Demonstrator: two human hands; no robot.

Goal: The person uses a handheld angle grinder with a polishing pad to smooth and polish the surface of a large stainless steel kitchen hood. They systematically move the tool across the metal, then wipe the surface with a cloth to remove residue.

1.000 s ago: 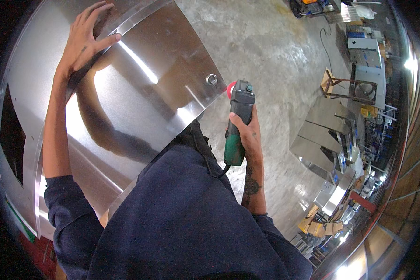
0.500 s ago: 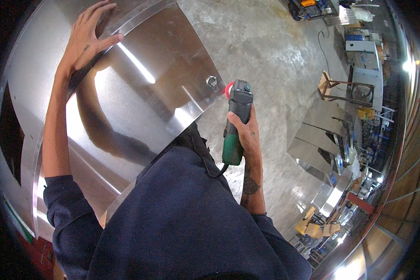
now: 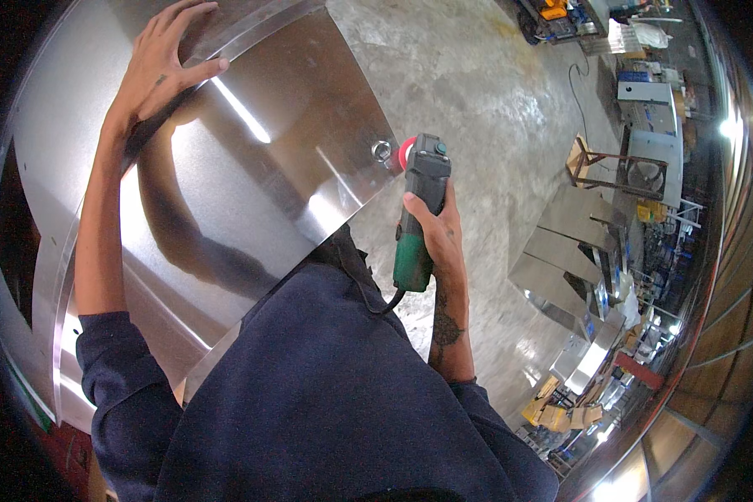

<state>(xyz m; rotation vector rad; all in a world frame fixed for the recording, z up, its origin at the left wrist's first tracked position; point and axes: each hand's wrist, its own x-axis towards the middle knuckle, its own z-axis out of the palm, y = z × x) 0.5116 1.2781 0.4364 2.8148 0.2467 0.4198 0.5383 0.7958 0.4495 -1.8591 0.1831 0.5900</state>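
My right hand is wrapped around the body of a green and black angle grinder. A red disc shows at the grinder's head, beside the right corner of a shiny sheet-metal panel; whether it touches the edge I cannot tell. Near that corner, a small round metal ring surrounds a hole in the panel. At the upper left my left hand lies over the panel's folded rim, thumb stretched out and fingers spread. The grinder's black cord runs back towards my clothing.
Grey concrete floor stretches to the right of the panel. Further right stand a wooden-topped metal frame, several sheet-metal pieces and cardboard boxes. A power-tool cart sits at the far top right.
The grinder and my right hand have shifted slightly left, so the red disc is a little nearer the panel's corner. My left hand keeps its place on the rim.
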